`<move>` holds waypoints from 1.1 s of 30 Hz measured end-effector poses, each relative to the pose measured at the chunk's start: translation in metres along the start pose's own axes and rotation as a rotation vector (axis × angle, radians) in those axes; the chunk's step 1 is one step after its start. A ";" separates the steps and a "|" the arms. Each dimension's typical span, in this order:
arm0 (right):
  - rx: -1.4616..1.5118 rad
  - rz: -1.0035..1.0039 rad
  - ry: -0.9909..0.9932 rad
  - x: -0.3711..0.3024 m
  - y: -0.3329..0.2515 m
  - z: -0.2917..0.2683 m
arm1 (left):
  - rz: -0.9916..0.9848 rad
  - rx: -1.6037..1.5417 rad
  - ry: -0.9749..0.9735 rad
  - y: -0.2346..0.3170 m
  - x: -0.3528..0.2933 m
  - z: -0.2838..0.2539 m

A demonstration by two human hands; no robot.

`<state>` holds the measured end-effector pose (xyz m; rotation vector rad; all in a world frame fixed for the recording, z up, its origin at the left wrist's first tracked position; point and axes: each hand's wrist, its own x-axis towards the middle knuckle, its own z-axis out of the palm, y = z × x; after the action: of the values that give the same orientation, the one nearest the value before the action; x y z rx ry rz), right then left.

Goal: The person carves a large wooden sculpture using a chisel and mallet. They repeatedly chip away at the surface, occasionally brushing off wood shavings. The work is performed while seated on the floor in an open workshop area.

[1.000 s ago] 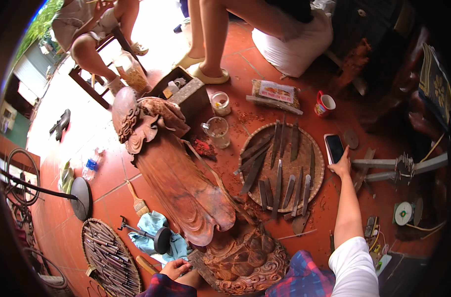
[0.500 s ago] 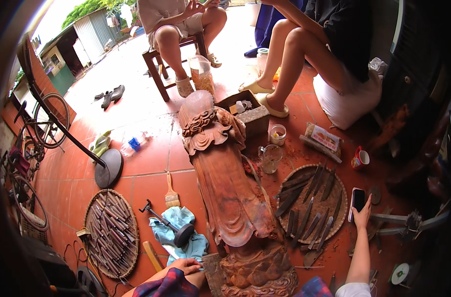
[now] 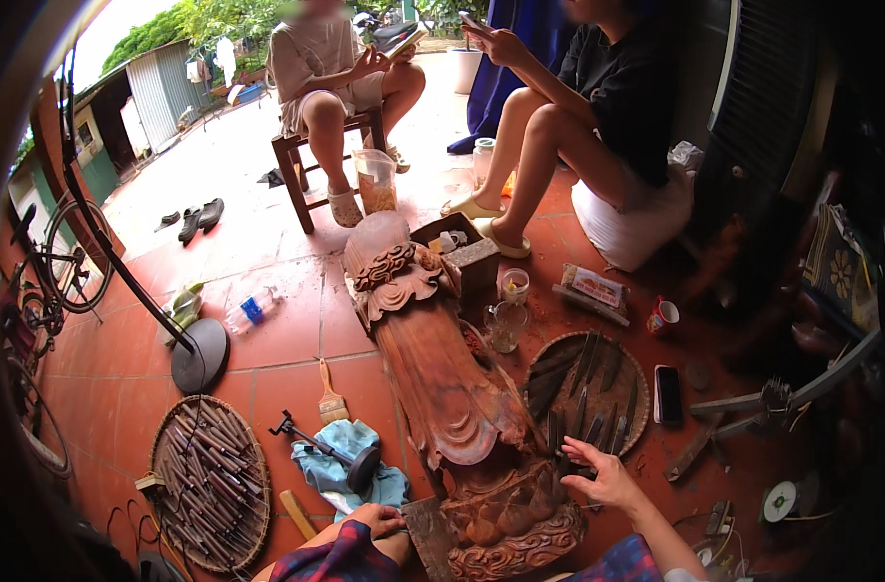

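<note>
A reddish-brown carved wooden figure [image 3: 447, 373] lies lengthwise in front of me, its ornate base closest to my body. My right hand [image 3: 603, 477] hovers beside that base with fingers spread and nothing in them. Just beyond it is a round woven tray [image 3: 637, 373] of dark flat blades [image 3: 594, 427]. Farther right, a smartphone [image 3: 668, 395] lies on the floor. My left hand [image 3: 376, 519] rests with fingers extended over my knee, close to the board [image 3: 425, 536] by the carving's base and a light-blue cloth [image 3: 334, 485].
At left, a woven tray [image 3: 156, 475] holds many chisels [image 3: 213, 475]. A paintbrush [image 3: 332, 403], a phone-holder stand [image 3: 363, 468] and a black round lamp base [image 3: 200, 356] sit nearby. Beyond the carving are a glass mug [image 3: 506, 325], a box [image 3: 474, 260] and two seated people.
My right hand has let go of the smartphone, leaving it on the floor, and moved left toward the carving's base. My left hand stays at my knee. The view has tilted up.
</note>
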<state>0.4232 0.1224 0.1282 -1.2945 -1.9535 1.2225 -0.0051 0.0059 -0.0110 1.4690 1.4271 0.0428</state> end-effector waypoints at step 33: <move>-0.253 -0.117 0.014 -0.033 -0.012 0.053 | -0.126 -0.441 0.039 -0.018 0.000 0.008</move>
<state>0.3905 0.0696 0.1157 -1.2820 -2.1949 0.9319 -0.0129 -0.0033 -0.0261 1.0201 1.4287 0.2906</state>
